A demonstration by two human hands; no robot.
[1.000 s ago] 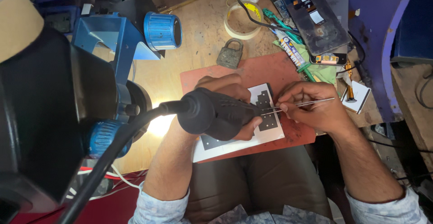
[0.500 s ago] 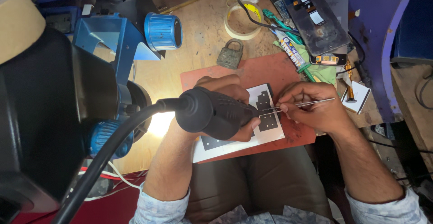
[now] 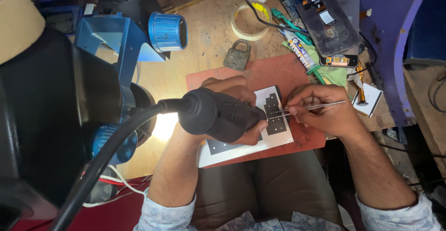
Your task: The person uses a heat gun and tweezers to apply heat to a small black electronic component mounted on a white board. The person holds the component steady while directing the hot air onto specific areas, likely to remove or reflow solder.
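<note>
Tweezers [image 3: 316, 106] are being pinched in the right hand [image 3: 325, 115], their tips resting on the dark grid of the white plate [image 3: 274, 119], which is lying on the red mat [image 3: 278, 75] at the near edge of the worktop [image 3: 209, 40]. Left hand [image 3: 232, 119] is gripping the black hot-air handle [image 3: 218, 117], fingers wrapped tight round it, its nozzle pointing at the same spot on the plate, just beside the tweezer tips; its cable is trailing away left of the plate. Beyond the mat, a padlock [image 3: 238, 54], a tape roll [image 3: 251, 19] and an opened phone [image 3: 325, 22] are lying. Risk, as I judge it: whatever tiny part sits at the tips is too small to see, and a slight tremor could be knocking it off the grid; the nozzle being so near the right fingers, heat could be stinging them
</note>
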